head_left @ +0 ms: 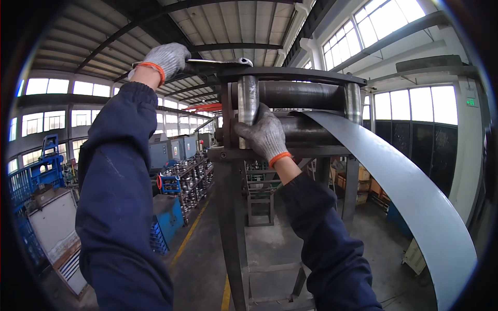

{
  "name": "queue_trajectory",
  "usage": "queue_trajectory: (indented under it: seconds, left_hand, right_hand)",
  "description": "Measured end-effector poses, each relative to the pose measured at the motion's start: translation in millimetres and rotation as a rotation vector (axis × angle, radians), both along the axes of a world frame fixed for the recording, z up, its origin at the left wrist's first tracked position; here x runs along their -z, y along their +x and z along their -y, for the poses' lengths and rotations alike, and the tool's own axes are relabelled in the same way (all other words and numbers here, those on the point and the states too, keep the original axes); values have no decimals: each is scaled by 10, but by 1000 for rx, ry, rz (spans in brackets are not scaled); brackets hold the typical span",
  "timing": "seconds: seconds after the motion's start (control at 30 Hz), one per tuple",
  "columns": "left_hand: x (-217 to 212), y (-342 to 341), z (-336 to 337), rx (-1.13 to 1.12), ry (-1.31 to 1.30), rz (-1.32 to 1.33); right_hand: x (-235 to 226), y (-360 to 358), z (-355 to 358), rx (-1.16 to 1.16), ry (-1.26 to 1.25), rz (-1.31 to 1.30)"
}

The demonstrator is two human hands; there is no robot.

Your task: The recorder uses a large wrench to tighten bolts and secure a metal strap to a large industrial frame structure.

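My left hand (167, 57), in a grey knit glove with an orange cuff, is raised and closed around one end of a metal wrench (220, 62). The wrench's far end sits at the top corner of a dark steel roller frame (295, 74), above a shiny upright cylinder (248, 96). My right hand (265, 135), gloved alike, grips the lower part of that cylinder, its thumb to the left. Two dark horizontal rollers, an upper one (301, 94) and a lower one (306, 129), lie behind. From between them a wide sheet-metal strip (399, 173) curves down to the right.
A second upright cylinder (353, 101) stands at the frame's right end. Steel legs (231, 223) carry the frame above the floor. A rack of metal parts (194, 184), a blue cabinet (168, 215) and a leaning panel (57, 233) are at the left.
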State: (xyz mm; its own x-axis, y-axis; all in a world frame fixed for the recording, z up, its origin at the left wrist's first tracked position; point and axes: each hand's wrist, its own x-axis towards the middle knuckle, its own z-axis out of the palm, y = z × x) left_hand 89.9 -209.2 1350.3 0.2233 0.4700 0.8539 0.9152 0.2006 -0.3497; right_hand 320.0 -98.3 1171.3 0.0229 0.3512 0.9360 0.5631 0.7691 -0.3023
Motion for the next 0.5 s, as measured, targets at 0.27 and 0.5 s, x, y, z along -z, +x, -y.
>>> queue_trajectory:
  seconds: [0.27, 0.5]
  left_hand:
    - [-54, 336, 80, -45, 5, -58]
    - [107, 581, 252, -126, 36, -246]
  right_hand:
    - [9, 0, 15, 36, -3, 39]
    - [17, -130, 29, 23, 26, 3]
